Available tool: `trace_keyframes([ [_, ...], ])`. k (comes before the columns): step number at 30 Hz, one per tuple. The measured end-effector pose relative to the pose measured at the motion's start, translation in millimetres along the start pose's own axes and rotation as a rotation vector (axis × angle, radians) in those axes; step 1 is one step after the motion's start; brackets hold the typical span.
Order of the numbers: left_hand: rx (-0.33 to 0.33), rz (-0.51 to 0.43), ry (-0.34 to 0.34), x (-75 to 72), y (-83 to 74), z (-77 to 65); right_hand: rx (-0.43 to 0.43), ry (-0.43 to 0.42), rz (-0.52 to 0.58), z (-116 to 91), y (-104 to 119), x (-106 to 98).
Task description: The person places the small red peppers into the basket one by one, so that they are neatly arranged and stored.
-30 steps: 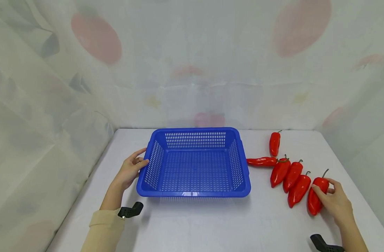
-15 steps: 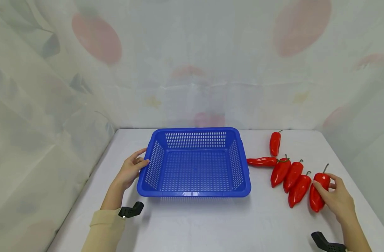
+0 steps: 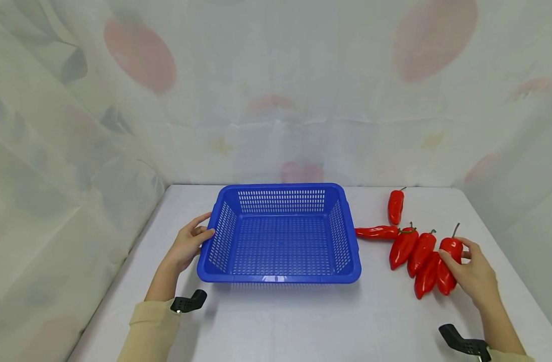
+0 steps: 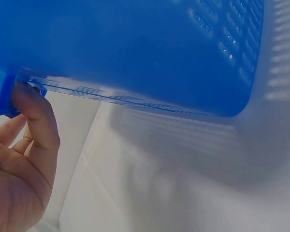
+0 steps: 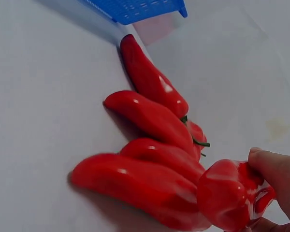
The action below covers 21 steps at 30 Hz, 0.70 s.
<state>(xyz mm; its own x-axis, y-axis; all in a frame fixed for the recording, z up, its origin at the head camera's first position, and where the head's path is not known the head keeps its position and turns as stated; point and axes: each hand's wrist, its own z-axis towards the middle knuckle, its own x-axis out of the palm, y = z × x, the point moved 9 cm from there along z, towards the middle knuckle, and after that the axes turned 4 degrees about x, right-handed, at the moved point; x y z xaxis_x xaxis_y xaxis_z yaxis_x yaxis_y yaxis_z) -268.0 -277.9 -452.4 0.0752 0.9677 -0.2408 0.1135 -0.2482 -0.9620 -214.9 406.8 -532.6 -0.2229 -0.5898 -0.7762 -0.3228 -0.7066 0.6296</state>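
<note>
My left hand (image 3: 185, 246) grips the left rim of a blue plastic basket (image 3: 280, 246). Its curled fingers (image 4: 43, 128) are at the rim in the left wrist view, with the basket's side wall (image 4: 135, 53) spreading above. On the right, my right hand (image 3: 476, 274) holds a red pepper (image 3: 450, 246) between thumb and fingers, its green stem pointing up and away. In the right wrist view this pepper (image 5: 224, 195) shows end-on over the nearest lying pepper (image 5: 135, 186). In the head view it overlaps the right end of the row.
Several red peppers (image 3: 403, 249) lie close together right of the basket. One pepper (image 3: 377, 232) lies crosswise near the basket's right side, another (image 3: 395, 207) farther back. A patterned cloth (image 3: 276, 90) hangs behind the white table (image 3: 303, 322), with cloth at both sides.
My right hand has lifted the pepper slightly and carried it left and away from me, over the nearest pepper in the row. The left hand and basket have stayed put.
</note>
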Motion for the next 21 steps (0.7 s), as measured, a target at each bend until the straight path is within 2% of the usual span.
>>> trace_keyframes([
  [6,-0.003,0.002,-0.004,-0.3,0.4,-0.5,-0.049,0.014,0.007,12,6,12],
  [11,-0.006,0.011,-0.007,-0.7,1.0,-0.4,-0.075,0.023,0.011,16,21,17],
  [21,-0.011,0.022,-0.010,-0.8,1.1,0.5,-0.068,0.120,0.036,-29,119,-10],
])
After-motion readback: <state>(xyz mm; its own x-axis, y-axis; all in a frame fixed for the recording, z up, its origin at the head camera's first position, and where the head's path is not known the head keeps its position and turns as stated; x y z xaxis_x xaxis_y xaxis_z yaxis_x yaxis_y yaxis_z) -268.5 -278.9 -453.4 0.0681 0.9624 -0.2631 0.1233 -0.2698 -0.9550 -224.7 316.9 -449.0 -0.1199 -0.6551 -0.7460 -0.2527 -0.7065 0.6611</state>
